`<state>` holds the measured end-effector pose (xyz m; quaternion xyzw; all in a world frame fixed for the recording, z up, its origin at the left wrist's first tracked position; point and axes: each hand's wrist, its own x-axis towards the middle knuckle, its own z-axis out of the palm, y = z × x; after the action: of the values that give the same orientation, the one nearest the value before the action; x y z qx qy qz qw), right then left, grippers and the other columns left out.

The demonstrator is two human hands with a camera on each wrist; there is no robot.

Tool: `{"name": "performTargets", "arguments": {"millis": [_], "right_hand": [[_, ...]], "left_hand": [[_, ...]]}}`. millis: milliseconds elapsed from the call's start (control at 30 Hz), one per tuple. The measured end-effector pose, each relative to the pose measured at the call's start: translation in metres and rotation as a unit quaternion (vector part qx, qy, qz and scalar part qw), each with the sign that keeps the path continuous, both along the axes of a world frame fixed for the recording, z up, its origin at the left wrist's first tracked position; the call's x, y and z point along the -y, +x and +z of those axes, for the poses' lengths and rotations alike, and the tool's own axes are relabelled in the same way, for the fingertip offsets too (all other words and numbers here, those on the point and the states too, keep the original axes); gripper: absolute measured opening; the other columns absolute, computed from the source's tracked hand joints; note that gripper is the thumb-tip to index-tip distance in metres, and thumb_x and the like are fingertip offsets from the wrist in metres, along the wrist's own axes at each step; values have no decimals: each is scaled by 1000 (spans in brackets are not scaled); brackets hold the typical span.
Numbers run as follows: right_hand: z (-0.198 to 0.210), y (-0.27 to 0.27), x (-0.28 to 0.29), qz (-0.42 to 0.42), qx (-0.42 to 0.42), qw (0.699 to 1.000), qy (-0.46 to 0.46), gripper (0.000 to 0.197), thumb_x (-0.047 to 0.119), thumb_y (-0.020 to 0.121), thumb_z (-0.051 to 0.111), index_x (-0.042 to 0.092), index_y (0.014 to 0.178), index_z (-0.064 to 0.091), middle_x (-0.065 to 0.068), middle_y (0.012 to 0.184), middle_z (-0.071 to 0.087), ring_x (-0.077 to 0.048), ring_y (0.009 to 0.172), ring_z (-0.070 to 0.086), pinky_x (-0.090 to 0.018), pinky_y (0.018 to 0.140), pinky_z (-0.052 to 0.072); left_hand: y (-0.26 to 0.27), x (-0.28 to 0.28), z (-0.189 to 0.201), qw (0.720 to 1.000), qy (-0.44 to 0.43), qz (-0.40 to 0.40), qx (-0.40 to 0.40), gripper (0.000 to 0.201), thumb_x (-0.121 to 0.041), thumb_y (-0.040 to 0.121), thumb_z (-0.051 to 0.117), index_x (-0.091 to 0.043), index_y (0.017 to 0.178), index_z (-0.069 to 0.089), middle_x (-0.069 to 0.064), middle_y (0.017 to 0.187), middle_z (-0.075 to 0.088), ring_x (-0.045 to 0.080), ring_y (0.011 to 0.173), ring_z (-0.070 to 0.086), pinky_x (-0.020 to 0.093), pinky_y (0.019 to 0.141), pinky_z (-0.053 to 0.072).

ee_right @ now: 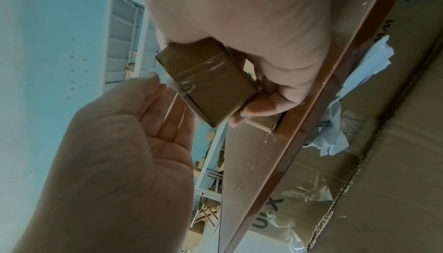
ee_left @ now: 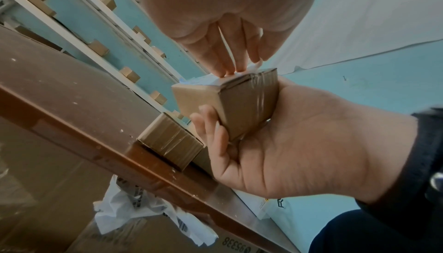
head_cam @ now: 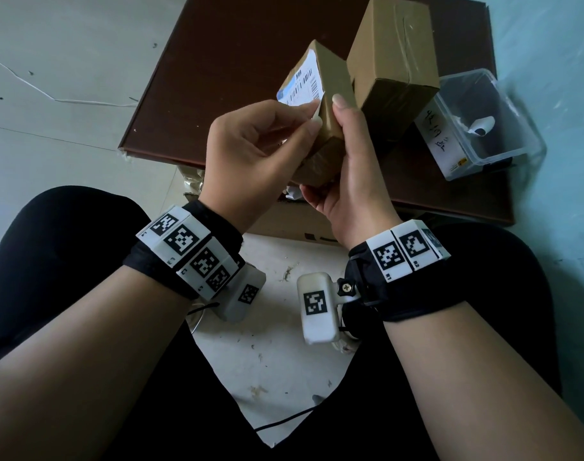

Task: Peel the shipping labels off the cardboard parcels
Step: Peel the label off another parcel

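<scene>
A small cardboard parcel (head_cam: 332, 74) is held up over the brown board. My right hand (head_cam: 345, 144) grips its lower end, thumb up along the near edge. A white shipping label (head_cam: 300, 84) with barcodes covers its left face. My left hand (head_cam: 312, 120) pinches the label's lower corner, which has lifted off the cardboard. The left wrist view shows the left hand's fingertips (ee_left: 230, 69) on the label (ee_left: 210, 79) atop the parcel (ee_left: 246, 105), which rests in my right hand (ee_left: 287, 134). In the right wrist view the right hand (ee_right: 251, 52) wraps the taped parcel (ee_right: 208, 80).
A larger taped parcel (head_cam: 393, 61) stands on the brown board (head_cam: 234, 61) right behind the small one. A clear plastic tub (head_cam: 483, 128) with a curled white scrap sits at the right. Crumpled peeled labels (ee_left: 134, 209) lie on a big cardboard box below the board's edge.
</scene>
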<state>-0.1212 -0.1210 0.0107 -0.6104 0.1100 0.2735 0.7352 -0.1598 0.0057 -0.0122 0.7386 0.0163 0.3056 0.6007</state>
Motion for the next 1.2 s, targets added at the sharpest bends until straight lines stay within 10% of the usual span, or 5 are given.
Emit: {"name": "performTargets", "arguments": {"millis": [567, 1200], "right_hand": [[2, 0, -1, 16, -20, 999, -37, 54, 67, 104, 50, 25, 127, 75, -3, 109, 83, -20, 104, 77, -33, 76, 57], [4, -3, -2, -23, -2, 1000, 0, 60, 67, 110, 34, 27, 122, 78, 1, 92, 81, -13, 76, 73, -23, 54, 43]], "left_hand": [[2, -7, -1, 999, 18, 19, -28, 16, -5, 96, 65, 9, 89, 70, 10, 91, 77, 15, 78, 72, 27, 66, 57], [1, -4, -2, 997, 67, -23, -5, 11, -9, 96, 75, 1, 93, 79, 8, 113, 77, 14, 104, 76, 32, 79, 63]]}}
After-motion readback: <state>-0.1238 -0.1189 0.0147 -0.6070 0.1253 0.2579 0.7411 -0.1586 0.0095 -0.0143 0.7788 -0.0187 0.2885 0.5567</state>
